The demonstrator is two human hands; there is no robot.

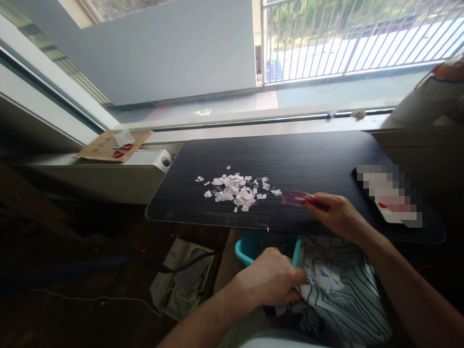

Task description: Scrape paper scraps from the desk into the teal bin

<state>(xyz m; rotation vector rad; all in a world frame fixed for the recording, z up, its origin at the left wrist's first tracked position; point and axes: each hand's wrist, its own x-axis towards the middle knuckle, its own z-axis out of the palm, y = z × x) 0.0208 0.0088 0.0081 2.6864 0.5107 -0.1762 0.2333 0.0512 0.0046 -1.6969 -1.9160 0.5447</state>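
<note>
A heap of small white and pink paper scraps (237,189) lies on the dark table (290,154). My right hand (335,212) rests on the table just right of the heap, fingers pinched on a flat pink card (294,197) whose edge points toward the scraps. My left hand (270,280) is below the table's front edge, closed on the rim of a teal bin (246,251) and the striped cloth (344,299) on my lap. More scraps lie on that cloth.
A blurred flat object (389,193) lies at the table's right end. Left of the table stand a white radiator (148,158) and a sill with brown cardboard (108,145) and red bits. A cardboard box (183,280) and cables lie on the floor. A window with railing is behind.
</note>
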